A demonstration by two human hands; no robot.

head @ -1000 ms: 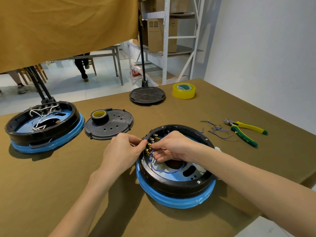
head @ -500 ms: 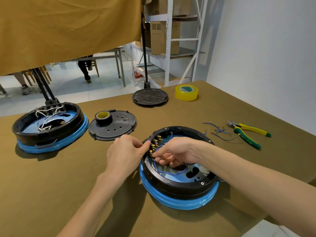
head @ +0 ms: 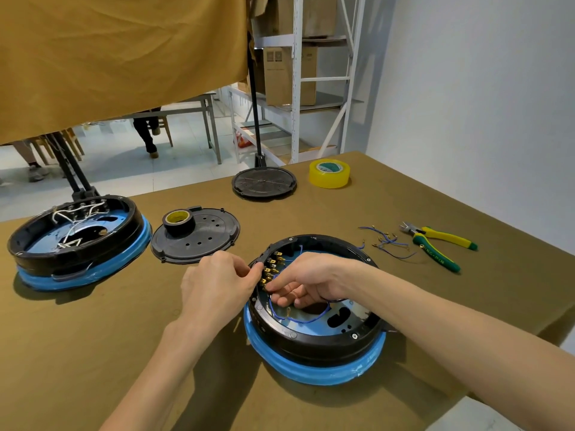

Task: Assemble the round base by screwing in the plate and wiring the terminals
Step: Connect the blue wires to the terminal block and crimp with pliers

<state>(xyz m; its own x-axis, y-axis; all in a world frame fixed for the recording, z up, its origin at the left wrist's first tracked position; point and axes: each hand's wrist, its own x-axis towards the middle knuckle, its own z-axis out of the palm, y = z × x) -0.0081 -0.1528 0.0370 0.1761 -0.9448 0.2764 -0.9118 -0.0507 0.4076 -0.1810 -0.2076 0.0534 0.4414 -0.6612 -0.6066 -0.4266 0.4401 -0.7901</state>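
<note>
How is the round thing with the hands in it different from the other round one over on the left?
The near round base has blue wire inside; the far round base has white wires. Both hands, left hand and right hand, work at the near base; nobody touches the far one. Both are black with blue bottoms.

Round base [head: 314, 346] flat on table [head: 93, 353]. Left hand [head: 217, 284] pinching black terminal block [head: 261, 264] at rim; right hand [head: 311, 283] inside, fingers [head: 280, 286] at brass terminals [head: 273, 267], blue wire [head: 298, 318] looped beneath. Pliers [head: 435, 244] well apart.
</note>
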